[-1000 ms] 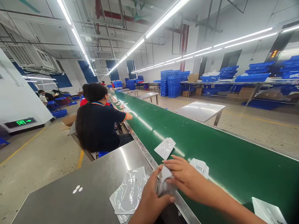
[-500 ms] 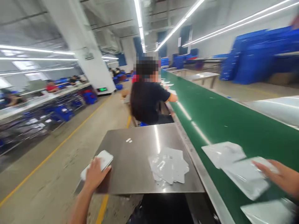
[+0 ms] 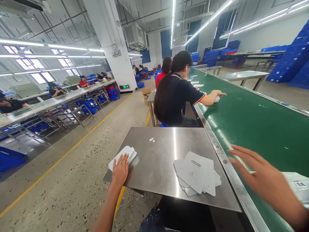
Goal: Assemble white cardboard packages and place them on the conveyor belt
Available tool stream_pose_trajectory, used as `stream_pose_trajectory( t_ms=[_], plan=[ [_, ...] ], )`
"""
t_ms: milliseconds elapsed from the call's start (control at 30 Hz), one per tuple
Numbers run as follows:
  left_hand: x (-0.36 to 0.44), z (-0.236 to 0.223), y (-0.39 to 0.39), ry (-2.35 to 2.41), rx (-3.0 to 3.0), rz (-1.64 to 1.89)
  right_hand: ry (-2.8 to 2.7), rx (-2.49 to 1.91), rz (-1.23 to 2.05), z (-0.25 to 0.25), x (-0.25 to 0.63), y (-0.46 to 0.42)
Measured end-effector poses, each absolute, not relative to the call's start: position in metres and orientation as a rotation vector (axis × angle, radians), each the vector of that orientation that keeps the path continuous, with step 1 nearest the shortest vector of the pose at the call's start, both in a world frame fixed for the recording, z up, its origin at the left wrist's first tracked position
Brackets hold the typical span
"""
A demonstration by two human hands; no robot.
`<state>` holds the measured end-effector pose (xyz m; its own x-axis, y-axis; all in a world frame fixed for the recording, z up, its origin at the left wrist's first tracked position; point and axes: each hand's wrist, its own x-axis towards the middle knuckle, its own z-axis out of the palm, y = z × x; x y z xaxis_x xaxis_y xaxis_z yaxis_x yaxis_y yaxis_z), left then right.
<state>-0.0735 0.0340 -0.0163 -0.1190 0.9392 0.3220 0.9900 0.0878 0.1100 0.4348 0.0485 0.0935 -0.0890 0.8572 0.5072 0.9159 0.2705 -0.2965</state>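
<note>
Steel table (image 3: 154, 161) steadier now: left hand (image 3: 120, 170) still flat on white packet (image 3: 123, 155), right hand (image 3: 263, 180) lifted open-gripped.

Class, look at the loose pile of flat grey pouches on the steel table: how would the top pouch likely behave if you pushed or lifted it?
The top pouch lies thin and flat, so it is probably light and somewhat floppy. The steel table looks polished, so a push would likely make it slide. The pile of pouches beneath is fanned unevenly, so lower ones may shift too.
</note>
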Motion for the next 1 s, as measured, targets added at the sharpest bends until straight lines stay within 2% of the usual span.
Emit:
stream_pose_trajectory(
  t_ms=[100, 200, 367, 433, 500, 567, 633, 733, 867, 1000],
  plan=[
    [-0.057, 0.011, 0.021, -2.018, -2.049, -0.749, -2.072, -1.303, 0.034, 0.095, 0.359, 0.057],
    [-0.027, 0.041, -0.002, -2.102, -2.286, -1.036, -2.229, -0.988, 0.257, 0.098, 0.291, 0.059],
    [0.006, 0.066, -0.033, -2.679, -2.771, -1.409, -2.580, -0.734, 0.589, 0.091, 0.226, 0.057],
    [0.006, 0.062, -0.034, -2.814, -2.933, -1.634, -2.669, -0.668, 0.604, 0.086, 0.213, 0.060],
    [0.004, 0.051, -0.030, -2.998, -2.893, -1.702, -2.719, -0.593, 0.631, 0.080, 0.201, 0.069],
    [0.006, 0.037, -0.022, -3.256, -2.457, -1.842, -2.715, -0.601, 0.766, 0.073, 0.188, 0.087],
    [0.012, 0.028, -0.014, -3.370, -1.777, -2.380, -2.617, -0.737, 0.886, 0.062, 0.175, 0.113],
    [0.025, 0.027, -0.007, -3.281, -0.821, -2.971, -2.450, -1.143, 0.675, 0.038, 0.164, 0.157],
    [0.030, 0.033, -0.009, -3.267, -0.037, -3.081, -2.506, -1.441, 0.317, 0.005, 0.160, 0.182],
    [0.017, 0.028, -0.012, -3.160, 0.218, -3.143, -2.660, -1.220, 0.190, -0.005, 0.170, 0.142]
  ],
)
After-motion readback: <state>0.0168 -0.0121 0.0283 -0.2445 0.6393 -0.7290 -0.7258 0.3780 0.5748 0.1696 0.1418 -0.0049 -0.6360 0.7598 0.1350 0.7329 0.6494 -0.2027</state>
